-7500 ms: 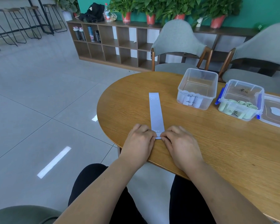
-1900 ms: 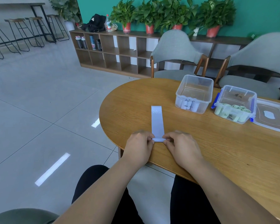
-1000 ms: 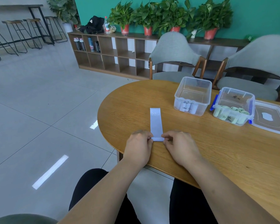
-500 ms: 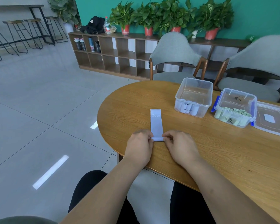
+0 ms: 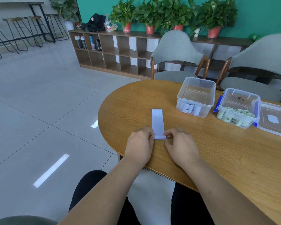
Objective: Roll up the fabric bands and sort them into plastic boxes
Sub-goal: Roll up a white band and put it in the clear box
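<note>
Pale-lilac fabric band (image 5: 158, 122) lies flat on the wooden table (image 5: 217, 151), near end rolled. Left hand (image 5: 140, 143) and right hand (image 5: 179, 144) pinch the roll's ends. Step: rolling. Next: even forward turns, edges aligned.

An office lounge, I'd say: beyond my fingers (image 5: 149, 133), cube shelving (image 5: 118, 52), potted plants (image 5: 150, 15) (bar stools (image 5: 21, 33) left).
</note>
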A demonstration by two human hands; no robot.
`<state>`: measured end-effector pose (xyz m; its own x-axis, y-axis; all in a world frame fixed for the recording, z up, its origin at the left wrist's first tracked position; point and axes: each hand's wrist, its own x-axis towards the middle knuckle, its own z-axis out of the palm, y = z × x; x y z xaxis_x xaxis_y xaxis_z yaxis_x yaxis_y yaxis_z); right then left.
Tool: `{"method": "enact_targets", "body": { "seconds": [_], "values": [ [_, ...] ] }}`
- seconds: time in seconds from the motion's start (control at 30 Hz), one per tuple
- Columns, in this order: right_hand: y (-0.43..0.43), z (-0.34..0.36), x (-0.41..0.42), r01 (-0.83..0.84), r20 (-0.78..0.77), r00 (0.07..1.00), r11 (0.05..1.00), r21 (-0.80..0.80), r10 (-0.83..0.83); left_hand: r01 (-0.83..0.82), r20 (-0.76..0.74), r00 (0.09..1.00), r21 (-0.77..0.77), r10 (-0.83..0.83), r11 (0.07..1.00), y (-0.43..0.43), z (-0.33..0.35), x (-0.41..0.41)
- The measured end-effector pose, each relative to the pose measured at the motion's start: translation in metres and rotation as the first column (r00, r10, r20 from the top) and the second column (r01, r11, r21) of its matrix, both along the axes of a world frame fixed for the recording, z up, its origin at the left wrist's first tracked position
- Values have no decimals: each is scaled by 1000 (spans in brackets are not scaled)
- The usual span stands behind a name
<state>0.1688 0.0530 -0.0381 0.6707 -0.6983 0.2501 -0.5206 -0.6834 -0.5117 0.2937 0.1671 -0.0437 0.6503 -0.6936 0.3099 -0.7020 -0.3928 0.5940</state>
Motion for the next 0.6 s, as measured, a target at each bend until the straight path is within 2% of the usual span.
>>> {"method": "enact_targets", "body": {
  "seconds": [0.27, 0.43, 0.6],
  "values": [
    [-6, -2, 8, 5, -54, 999, 999, -54, -8, 23, 48, 999, 30, -25, 999, -5, -5, 2],
    [-9, 4, 10, 35, -7, 999, 999, 16, -35, 19, 18, 1000, 22, -20, 1000, -7, -1, 8],
    [-8, 3, 13, 49, -1, 999, 999, -22, -49, 18, -4, 1000, 7, -18, 1000, -9, -2, 11]
  ]
}}
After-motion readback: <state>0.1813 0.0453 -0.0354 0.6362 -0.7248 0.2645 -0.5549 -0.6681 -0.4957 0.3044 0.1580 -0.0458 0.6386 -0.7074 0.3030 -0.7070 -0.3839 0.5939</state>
